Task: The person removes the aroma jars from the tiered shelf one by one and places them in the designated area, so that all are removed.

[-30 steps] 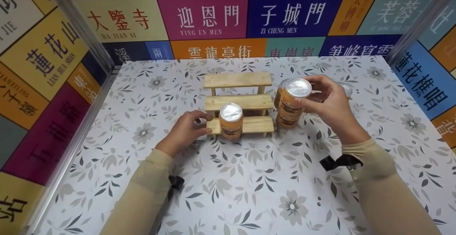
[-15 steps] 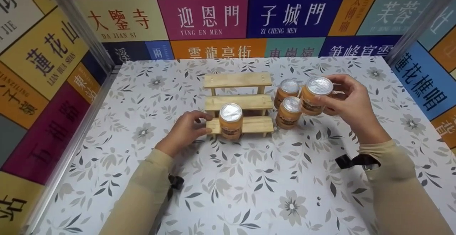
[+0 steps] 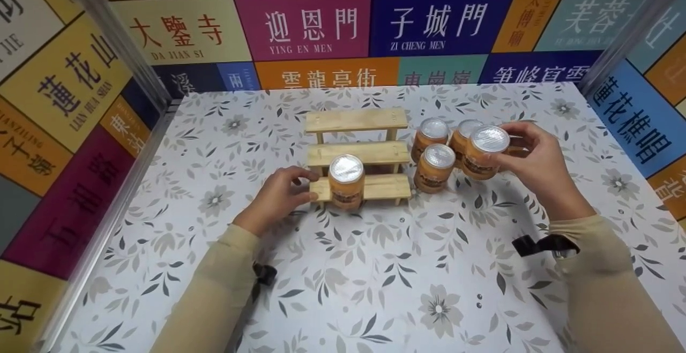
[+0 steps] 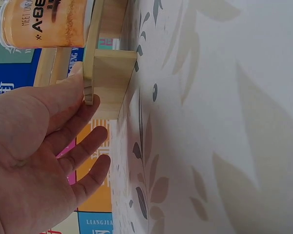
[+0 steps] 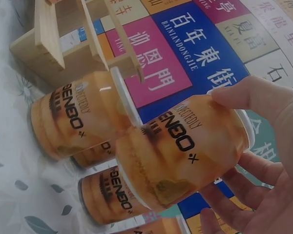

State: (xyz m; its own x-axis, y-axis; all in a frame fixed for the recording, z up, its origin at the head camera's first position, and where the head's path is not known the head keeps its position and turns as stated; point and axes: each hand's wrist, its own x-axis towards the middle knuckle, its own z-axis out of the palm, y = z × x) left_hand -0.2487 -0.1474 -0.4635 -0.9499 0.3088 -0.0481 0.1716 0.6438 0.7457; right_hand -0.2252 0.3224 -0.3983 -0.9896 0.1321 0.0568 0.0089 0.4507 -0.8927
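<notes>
A small stepped wooden stand [image 3: 356,121] with three shelves stands mid-table. My left hand [image 3: 278,195] pinches the left end of its lowest shelf [image 4: 89,63], thumb above and index finger below, the other fingers loosely bent. On that shelf stands an orange can [image 3: 347,186] with a silvery lid. To the right of the stand, my right hand [image 3: 538,165] grips a matching can [image 5: 185,151] between thumb and fingers. It is tilted and overlaps the standing cans in the right wrist view.
Right of the stand, a front can [image 3: 434,173] and a back can [image 3: 429,144] stand close together. Another can [image 3: 461,140] is partly hidden behind the held one. Walls with coloured sign panels [image 3: 305,26] border the flower-patterned table [image 3: 375,288].
My right hand has carried its can rightward from over the front can, then slightly lower, uncovering the cans beside the stand. The left hand has stayed at the shelf end.
</notes>
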